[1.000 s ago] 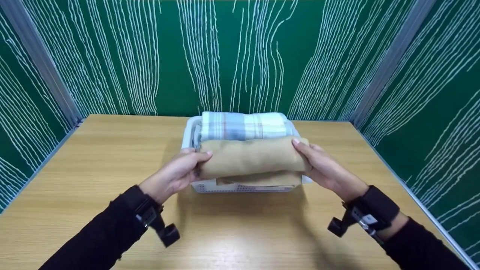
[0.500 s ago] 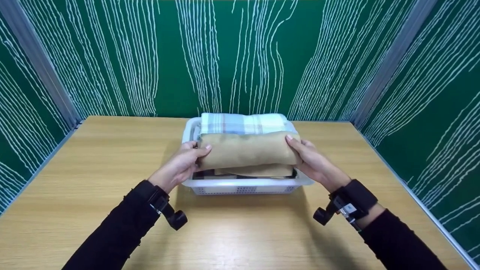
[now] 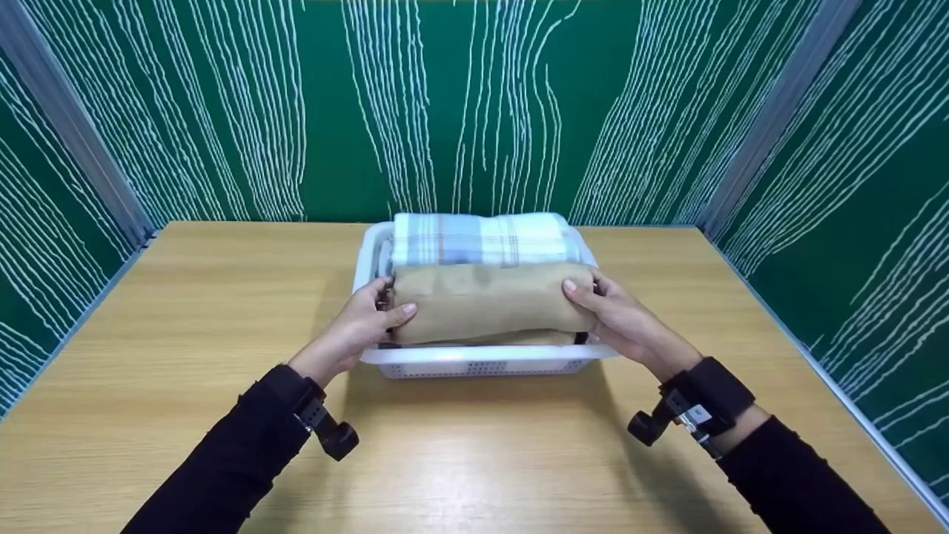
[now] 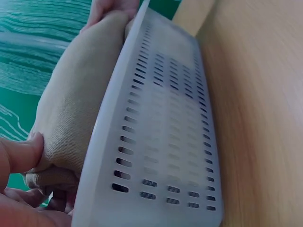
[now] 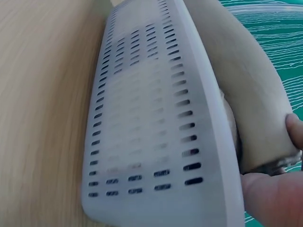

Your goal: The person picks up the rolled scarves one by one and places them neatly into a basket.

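A tan folded cloth lies across the front half of a white plastic basket. Its left end is pinched by my left hand, thumb on top and fingers beneath. My right hand grips the other end in the same way. Behind it in the basket sits a folded plaid cloth in white and pale blue. In the left wrist view the tan cloth bulges above the basket rim, and the right wrist view shows its other end close inside the rim. The cloth's underside is hidden.
The basket stands on a wooden table, towards its back edge. Green panels with white wavy lines rise behind and at both sides, joined by grey metal posts. Slotted holes run along the basket's front wall.
Both hands have moved inward and lowered the tan cloth from in front of the basket's front rim to inside it. The front rim, covered at first, now shows.
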Tool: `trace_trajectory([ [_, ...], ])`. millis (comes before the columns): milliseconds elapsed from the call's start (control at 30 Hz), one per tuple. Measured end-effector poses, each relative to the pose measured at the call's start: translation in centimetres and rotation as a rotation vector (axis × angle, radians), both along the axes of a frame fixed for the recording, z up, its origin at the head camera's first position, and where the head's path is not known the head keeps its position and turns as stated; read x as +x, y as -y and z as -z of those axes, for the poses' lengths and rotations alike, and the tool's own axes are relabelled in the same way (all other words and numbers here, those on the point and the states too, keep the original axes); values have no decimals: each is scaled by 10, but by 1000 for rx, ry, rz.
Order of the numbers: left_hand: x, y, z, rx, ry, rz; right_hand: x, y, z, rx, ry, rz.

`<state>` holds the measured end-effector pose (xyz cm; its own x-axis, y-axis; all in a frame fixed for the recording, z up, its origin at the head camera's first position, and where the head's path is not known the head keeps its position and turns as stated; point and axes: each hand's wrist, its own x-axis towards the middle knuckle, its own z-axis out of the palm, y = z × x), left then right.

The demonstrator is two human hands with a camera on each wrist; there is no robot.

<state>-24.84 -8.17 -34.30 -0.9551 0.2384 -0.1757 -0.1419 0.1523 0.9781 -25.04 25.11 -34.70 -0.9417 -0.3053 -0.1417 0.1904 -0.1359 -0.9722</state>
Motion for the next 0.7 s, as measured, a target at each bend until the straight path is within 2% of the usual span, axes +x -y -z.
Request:
trace_trajectory([
  [100,2,1,2,-65,-35,6,2,-2,1,22,-5,-13],
  [233,4,0,3,-179,-126,9,3,-2,4,58,-23,-9],
  [400,6,-3,5,-249,-227,22,3,-1,6,142,-79,7],
  [567,7,-4,6,-296,-243,49,3,-3,7,230,-118,-7],
  [700,6,0,7,-286,-224,67,3,-7,5,289,-111,-32],
])
